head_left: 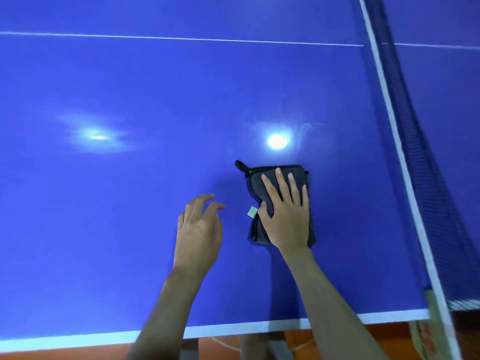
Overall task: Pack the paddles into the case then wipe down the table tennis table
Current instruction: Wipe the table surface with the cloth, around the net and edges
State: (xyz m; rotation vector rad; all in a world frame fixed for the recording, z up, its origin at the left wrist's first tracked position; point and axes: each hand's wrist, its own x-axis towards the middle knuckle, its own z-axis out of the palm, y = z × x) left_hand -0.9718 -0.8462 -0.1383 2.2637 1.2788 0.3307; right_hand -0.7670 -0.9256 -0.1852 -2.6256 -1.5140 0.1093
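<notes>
Near edge: white border line of the blue counter (130, 216), orange floor (78, 353) below it. Left hand (198, 229) hovers above the surface, fingers loosely curled, holding nothing; just right of it, right hand (287, 216) lies flat, fingers straight and spread, pressing on a folded dark grey cloth (259, 183) with black trim, hanging loop and small pale tag. Cloth lies under that palm, beside the net (415, 157); white centre line beyond.

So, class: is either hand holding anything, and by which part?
Neither grips anything. The right hand presses flat on the folded dark grey cloth; the left hand hovers empty.
</notes>
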